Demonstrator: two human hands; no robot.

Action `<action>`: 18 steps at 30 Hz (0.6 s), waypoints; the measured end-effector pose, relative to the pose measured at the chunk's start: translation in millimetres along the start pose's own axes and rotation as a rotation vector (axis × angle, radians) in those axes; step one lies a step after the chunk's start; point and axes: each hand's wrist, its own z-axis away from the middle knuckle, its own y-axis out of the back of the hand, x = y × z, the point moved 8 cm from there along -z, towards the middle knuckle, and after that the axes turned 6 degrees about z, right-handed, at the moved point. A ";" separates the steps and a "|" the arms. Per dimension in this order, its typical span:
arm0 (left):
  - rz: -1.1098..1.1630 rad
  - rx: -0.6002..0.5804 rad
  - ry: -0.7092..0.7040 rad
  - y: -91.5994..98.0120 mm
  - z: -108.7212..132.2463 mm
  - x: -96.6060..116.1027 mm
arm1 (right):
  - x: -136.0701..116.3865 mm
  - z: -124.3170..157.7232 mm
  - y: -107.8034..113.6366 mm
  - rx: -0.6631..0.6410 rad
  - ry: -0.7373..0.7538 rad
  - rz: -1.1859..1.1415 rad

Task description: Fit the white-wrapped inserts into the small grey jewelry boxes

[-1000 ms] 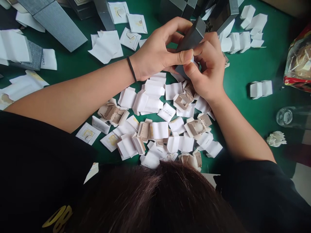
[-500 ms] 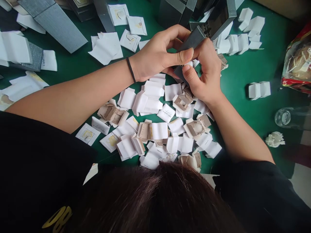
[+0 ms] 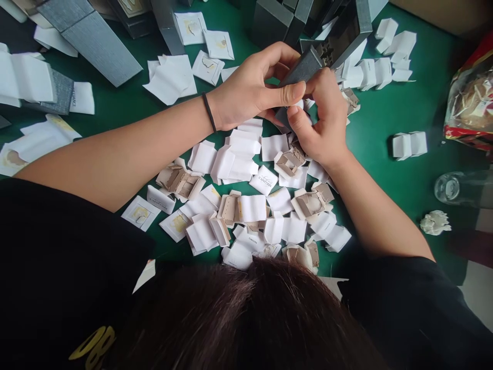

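Both my hands are closed on a small grey box (image 3: 302, 69) held above the green table (image 3: 385, 118). My left hand (image 3: 250, 87) grips its near side, thumb pressed along the box's edge. My right hand (image 3: 323, 118) holds it from the right, thumb and fingers pinched at its lower end, where a bit of white paper shows. Below the hands lies a pile of several folded white and tan cardboard inserts (image 3: 250, 205).
Grey box sleeves (image 3: 92, 41) and open grey boxes (image 3: 346, 31) line the far edge. More white inserts (image 3: 385, 67) lie at the far right, with a folded pair (image 3: 410, 144) apart. A glass jar (image 3: 458, 187), crumpled paper (image 3: 435, 222) and a bag (image 3: 470, 103) sit right.
The hands and the grey box have shifted slightly toward me and lower in view. The box's tilt changed a little. The grip is the same.
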 end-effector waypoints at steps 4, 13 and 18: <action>0.017 -0.005 0.013 0.1 0.1 -1.4 | 1.0 1.4 2.3 0.034 0.005 -0.004; 0.006 -0.019 -0.012 -3.6 0.4 1.8 | 2.1 -0.8 -1.8 -0.059 -0.043 0.026; -0.027 0.010 -0.056 -2.9 1.3 6.3 | 4.8 -1.5 -6.4 -0.091 -0.041 0.020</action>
